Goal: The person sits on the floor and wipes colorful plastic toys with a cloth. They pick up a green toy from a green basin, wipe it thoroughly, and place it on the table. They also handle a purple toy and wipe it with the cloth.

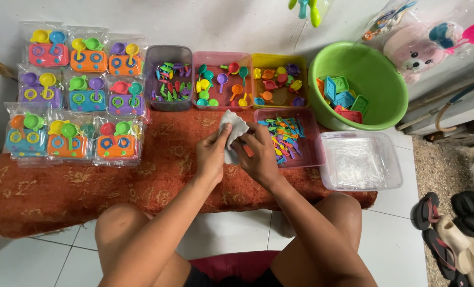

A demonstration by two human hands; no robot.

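Floor: white tiles [231,234], w/ a red-orange patterned mat [77,186] spread on top. Gray gravel strip on the right, sandals [449,234] lying next to it.
Person: sits at the near edge of the mat, bare knees on both sides, arms reaching fwd to the mat's middle.
Left hand [211,155]: fingers bent, pinching the left edge of a small clear plastic bag [233,127].
Right hand [258,154]: fingers bent too, pinching the bag's right edge. Both hands close together, bag held just above the mat.
Packed sets [77,95]: top left of mat, 3 rows of 3, clear flat bags, each w/ a toy stove and tiny cups in pink, orange, purple, blue.
Gray box [169,78]: tiny colored toy bits inside.
Pink box [222,79]: next to gray one, little ladles and pans.
Yellow box [277,79]: next in the row, small pots.
Pink tray [314,154]: just right of the hands, lots of tiny forks and spoons.
Green bowl [364,58]: round, far right, holds blue, green, orange toy stoves.
Clear tub [360,159]: below the bowl, stack of empty clear bags.
Pink plush toy [412,53]: in a bag, top right, by the wall.
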